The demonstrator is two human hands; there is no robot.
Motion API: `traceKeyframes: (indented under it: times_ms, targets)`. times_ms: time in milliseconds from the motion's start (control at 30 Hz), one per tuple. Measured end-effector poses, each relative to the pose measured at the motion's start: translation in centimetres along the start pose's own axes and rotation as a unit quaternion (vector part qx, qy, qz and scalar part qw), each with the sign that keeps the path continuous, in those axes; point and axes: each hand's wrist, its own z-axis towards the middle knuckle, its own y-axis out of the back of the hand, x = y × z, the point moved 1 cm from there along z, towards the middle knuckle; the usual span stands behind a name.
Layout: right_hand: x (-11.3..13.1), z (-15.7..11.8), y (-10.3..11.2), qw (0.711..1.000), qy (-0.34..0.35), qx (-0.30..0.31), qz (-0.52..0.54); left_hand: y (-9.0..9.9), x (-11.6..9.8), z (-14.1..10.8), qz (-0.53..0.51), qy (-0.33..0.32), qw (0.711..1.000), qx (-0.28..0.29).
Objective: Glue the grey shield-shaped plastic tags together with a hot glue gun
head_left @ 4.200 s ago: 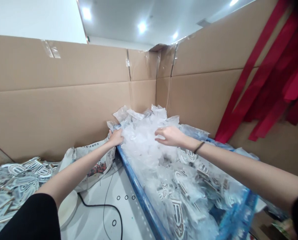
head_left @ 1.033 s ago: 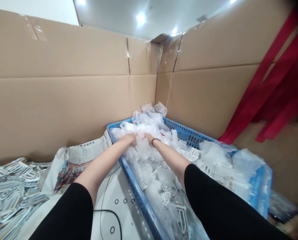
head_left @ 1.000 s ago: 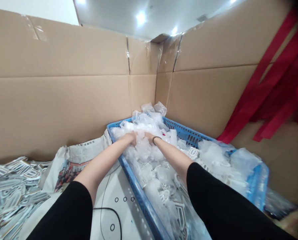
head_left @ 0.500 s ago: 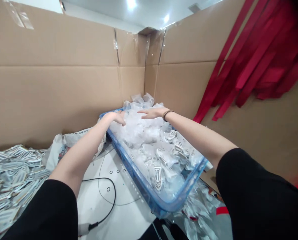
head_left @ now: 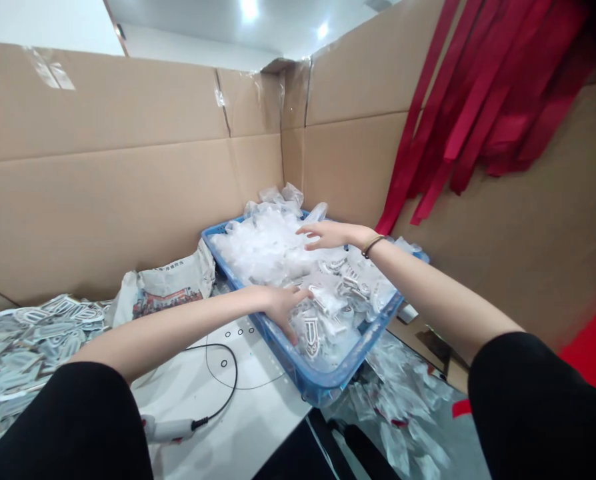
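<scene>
A blue plastic basket [head_left: 298, 363] holds a heap of clear plastic bags [head_left: 263, 243]. Toward its near end lie bagged pieces with a striped, letter-like outline [head_left: 311, 335]. My left hand [head_left: 285, 307] is over the basket's near left side, fingers spread beside the bagged pieces. Farther back, my right hand [head_left: 328, 235] hovers at or just above the plastic bags, its fingers stretched out to the left. I see nothing held in either hand; whether the fingertips touch the bags I cannot tell.
Cardboard walls [head_left: 153, 113] enclose the back and right. Red ribbons [head_left: 458, 113] hang on the right. Loose outlined pieces [head_left: 43, 340] pile up at left beside a newspaper [head_left: 173, 283]. A corded white device [head_left: 171, 430] lies on the white table [head_left: 238, 427]. More bags [head_left: 398, 373] lie lower right.
My left hand has moved from the basket's far left toward its near end. My right hand has shifted slightly right. The camera view has turned a little.
</scene>
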Motion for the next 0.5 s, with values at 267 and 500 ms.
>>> traceKeyframes:
  times_ms: [267,500]
  targets:
    - [-2.6,-1.3,-4.3,0.995,0.078,-0.058,0.033,-0.7,3.0,1.7,-0.043,-0.056,0.993,0.093]
    - [-3.6,-0.6,-6.2,0.988,0.089,-0.126,0.030,4.1,8.9,2.0,-0.073,-0.044,0.995,-0.043]
